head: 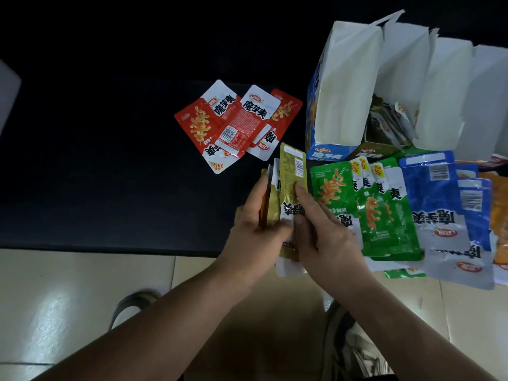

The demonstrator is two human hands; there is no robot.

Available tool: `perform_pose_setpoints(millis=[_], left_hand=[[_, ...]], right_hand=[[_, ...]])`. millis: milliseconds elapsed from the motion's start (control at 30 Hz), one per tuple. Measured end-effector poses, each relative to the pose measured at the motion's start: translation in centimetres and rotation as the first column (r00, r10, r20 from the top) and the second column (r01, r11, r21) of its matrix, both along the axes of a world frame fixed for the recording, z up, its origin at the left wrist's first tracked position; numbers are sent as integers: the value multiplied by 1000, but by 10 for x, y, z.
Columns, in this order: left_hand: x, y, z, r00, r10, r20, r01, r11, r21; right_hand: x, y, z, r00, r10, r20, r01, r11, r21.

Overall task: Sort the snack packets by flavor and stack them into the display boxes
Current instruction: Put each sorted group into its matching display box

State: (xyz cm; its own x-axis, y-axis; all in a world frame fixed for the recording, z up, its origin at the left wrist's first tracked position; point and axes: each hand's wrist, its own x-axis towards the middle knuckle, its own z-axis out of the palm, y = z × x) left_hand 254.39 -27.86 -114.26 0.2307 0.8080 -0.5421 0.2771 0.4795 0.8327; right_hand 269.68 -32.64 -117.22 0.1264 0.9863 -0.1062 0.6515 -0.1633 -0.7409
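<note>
— Grip's clamped on the left: the left hand [258, 215] is curled round a fan of gold packets [272, 204], with one orange-edged piece tucked in at the far left. They're held upright over the near edge of the bench [82, 166].

— And the right hand [327, 229]?

— Closed too, I'd say. Thumb and forefinger are pinching the front gold packet [292, 177], as if peeling it off or squaring it up.

— How should it go, then?

— Pull out that odd orange one, tap the gold edges level, barcodes all one way, then carry the lot as a single stack. I reckon they belong in the olive box [369, 154], which already has dark packets standing in it.

— What else is about?

— Red packets [236, 125] lie loose farther back on the left. The blue box [327, 155] stands just beside the olive one, its tall white flap crowding the opening. Green packets [368, 207] sprawl in front of the boxes, right on the path. Blue packets [437, 202] overlap them, and orange packets [499, 215] sit at the far right.
</note>
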Motion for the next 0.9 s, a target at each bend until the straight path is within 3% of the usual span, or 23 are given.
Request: perform_pose_setpoints(millis=[233,333,433,533,667,767,900], left_hand=[[5,-6,2,997,66,-45,-63,996,67],[3,-2,12,999,34,-24,-34,999,17],[-2,-2,33,997,63,-50,-61,997,39],[-1,1,65,998,46,-47,-39,990,134],[18,13,118,996,-86,12,80,966,245],[48,34,144,979,-202,-37,204,931,304],[96,75,158,957,-272,-98,289,905,311]], right_hand=[[-1,0,3,997,-3,-76,5,1000,26],[-2,3,10,995,-2,-101,1,1000,-9],[-9,9,30,963,-37,-266,19,997,-68],[-3,16,63,923,-57,-380,56,998,-15],[28,27,115,923,-102,-372,162,978,134],[52,37,136,942,-143,-304,226,939,258],[93,67,143,877,-301,-375,407,881,243]])
